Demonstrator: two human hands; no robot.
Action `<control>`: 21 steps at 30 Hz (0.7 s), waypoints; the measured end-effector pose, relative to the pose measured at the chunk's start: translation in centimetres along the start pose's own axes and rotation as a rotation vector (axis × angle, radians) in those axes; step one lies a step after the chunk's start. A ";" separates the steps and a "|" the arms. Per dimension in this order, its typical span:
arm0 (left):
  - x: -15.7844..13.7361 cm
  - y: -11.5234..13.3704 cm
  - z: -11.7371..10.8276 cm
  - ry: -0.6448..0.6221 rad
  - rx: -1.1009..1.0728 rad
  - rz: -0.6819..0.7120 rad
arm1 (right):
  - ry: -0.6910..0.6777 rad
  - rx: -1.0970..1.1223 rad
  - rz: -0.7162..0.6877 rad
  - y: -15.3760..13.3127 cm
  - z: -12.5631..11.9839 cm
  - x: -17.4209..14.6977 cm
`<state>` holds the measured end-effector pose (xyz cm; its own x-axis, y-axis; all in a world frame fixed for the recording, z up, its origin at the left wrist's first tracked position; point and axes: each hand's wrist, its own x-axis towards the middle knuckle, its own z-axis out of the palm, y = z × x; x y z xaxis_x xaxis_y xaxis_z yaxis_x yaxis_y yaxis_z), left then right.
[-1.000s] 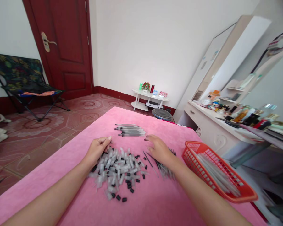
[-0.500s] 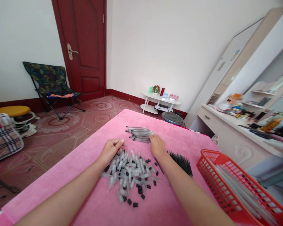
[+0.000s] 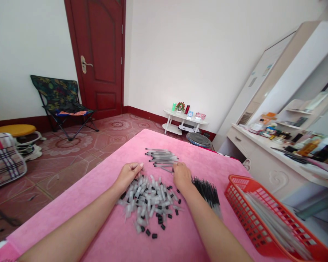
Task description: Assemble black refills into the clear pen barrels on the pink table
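My left hand (image 3: 129,177) is closed at the upper left edge of a heap of clear pen caps and small black plugs (image 3: 150,198). Its thumb presses against the curled fingers, and whatever lies between them is hidden. To the right of the heap, my right hand (image 3: 182,175) pinches the end of a clear pen (image 3: 165,168) that lies slanted on the cloth. Just beyond it, a row of clear pens with black ends (image 3: 161,156) lies side by side. Close by my right wrist is a bundle of black pen refills (image 3: 207,193).
A pink cloth (image 3: 109,236) covers the table. On its right side stands a red plastic basket (image 3: 235,203) with long clear tubes (image 3: 273,218) inside. Farther off are a white dresser (image 3: 262,160), a folding chair (image 3: 62,98) and a low white stand (image 3: 172,128).
My right hand has drawn slightly nearer to me, away from the row of pens, and one pen now lies slanted at its fingertips. My left hand has stayed almost still. The view has shifted slightly.
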<state>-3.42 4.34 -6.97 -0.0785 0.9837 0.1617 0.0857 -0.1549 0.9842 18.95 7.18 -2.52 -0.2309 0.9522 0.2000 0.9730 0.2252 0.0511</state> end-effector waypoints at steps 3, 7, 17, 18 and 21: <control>0.0 0.1 0.1 0.003 0.000 -0.002 | -0.009 0.006 0.019 0.0 -0.3 -0.2; 0.0 0.3 0.1 0.006 -0.017 -0.011 | 0.031 0.079 0.032 0.5 -0.5 -0.6; -0.2 1.3 0.0 0.068 0.080 0.128 | 0.113 0.601 0.009 1.3 -1.5 -1.1; -0.3 1.5 0.1 0.058 0.117 0.184 | 0.114 0.635 -0.002 1.4 -1.8 -1.1; -0.7 2.3 0.3 0.045 0.195 0.336 | 0.100 0.723 -0.039 1.5 -2.5 -1.1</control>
<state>-2.85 3.28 -4.83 -0.0570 0.8754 0.4800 0.3008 -0.4433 0.8444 20.62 5.94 -0.21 -0.2314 0.9251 0.3010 0.7154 0.3715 -0.5917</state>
